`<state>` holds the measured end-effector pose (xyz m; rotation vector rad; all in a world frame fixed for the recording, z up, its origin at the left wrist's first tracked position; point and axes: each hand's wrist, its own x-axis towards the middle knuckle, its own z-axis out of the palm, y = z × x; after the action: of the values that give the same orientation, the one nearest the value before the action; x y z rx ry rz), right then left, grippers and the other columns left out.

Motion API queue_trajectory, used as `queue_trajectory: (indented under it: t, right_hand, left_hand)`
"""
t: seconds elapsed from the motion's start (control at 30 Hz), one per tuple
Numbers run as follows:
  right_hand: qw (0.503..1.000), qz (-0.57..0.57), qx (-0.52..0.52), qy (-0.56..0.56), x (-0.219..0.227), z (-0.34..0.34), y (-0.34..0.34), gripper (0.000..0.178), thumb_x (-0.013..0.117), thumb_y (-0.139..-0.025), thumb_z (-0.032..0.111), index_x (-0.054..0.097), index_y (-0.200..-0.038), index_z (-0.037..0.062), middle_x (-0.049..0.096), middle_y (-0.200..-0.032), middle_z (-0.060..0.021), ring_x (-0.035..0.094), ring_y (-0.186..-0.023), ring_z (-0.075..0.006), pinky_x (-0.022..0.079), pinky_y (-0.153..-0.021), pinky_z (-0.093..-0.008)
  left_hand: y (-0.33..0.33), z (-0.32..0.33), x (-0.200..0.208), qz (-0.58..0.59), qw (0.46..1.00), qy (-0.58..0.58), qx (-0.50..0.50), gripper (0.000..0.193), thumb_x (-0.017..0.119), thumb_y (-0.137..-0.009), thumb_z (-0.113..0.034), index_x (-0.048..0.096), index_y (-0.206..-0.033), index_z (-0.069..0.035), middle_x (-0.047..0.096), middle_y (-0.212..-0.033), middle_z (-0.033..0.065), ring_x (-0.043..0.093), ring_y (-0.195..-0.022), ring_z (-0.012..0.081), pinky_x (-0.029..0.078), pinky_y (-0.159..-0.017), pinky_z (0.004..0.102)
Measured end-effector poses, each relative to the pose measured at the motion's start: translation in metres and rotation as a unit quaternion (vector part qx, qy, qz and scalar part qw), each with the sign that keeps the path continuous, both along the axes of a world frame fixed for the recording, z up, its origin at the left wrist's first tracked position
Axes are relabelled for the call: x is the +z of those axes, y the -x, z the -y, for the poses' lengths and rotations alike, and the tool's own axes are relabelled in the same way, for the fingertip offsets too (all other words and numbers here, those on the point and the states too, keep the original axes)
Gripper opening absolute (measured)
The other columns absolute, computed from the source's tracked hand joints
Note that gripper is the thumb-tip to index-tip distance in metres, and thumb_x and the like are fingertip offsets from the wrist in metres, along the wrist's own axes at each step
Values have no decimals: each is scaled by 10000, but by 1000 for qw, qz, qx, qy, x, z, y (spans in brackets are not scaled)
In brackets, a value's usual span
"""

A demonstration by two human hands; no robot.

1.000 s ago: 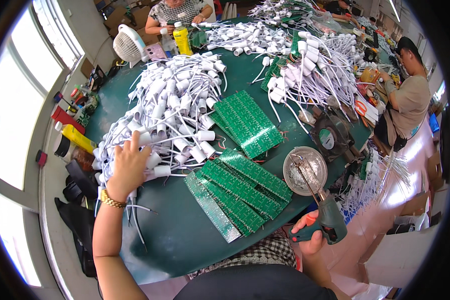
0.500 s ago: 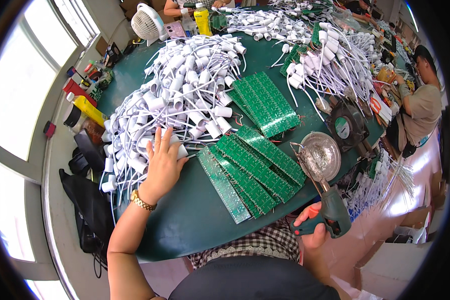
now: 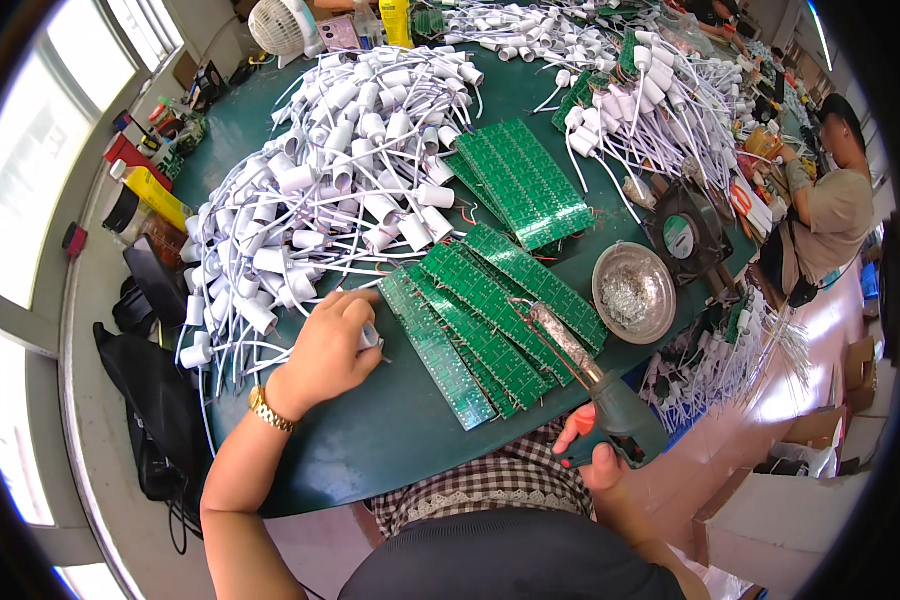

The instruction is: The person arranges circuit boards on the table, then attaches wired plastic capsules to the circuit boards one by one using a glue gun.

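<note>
My left hand [image 3: 328,345] is closed around a white cylindrical socket with a cable [image 3: 369,337], mostly hidden by the fingers, just left of the green circuit boards [image 3: 490,310]. The boards lie fanned out in overlapping strips, with another stack of green boards [image 3: 525,185] behind them. In my right hand [image 3: 592,455] is a soldering gun [image 3: 615,410] with a dark green body and an orange trigger; its tip hangs over the fanned boards. A big heap of white wired sockets [image 3: 355,150] spreads behind my left hand.
A round metal dish [image 3: 634,292] with silvery bits sits right of the boards, beside a black fan [image 3: 685,238]. More sockets [image 3: 640,105] are piled farther back. A dark bag [image 3: 155,400] lies at the left. A person [image 3: 835,195] sits at the right.
My left hand has drawn back from the heap toward me, closing on a socket. The soldering gun's tip has moved left from the dish to over the boards.
</note>
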<state>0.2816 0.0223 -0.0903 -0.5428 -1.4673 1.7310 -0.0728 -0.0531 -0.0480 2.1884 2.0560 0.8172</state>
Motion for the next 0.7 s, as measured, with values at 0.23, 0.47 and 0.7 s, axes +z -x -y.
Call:
queue_trajectory:
  t: [0.23,0.47,0.7]
  right_hand:
    - [1000,19,19,-9,0,7,-4,624,597,-883,539,488,-1170,-4,589,-829,-148,608,-661,-213,507,-574,-314]
    - [999,23,26,7,-5,7,-7,597,589,-894,530,484,-1196,25,580,-857,-140,607,-677,-211,508,-591,-310]
    - [998,24,63,17,-13,6,-4,594,591,-889,543,485,-1204,51,581,-863,-140,609,-700,-212,499,-588,-311]
  left_hand:
    - [14,-32,-4,-38,999,19,6,269,659,-625,24,541,-865,2,587,-1131,201,573,-1007,387,481,-873,423]
    - [-15,-18,-7,90,994,66,16,229,663,-623,61,534,-800,-5,515,-1246,221,532,-1100,402,464,-916,409]
    - [-29,16,-3,142,987,-13,73,279,740,-690,38,483,-764,-38,516,-1182,199,566,-973,326,491,-822,376]
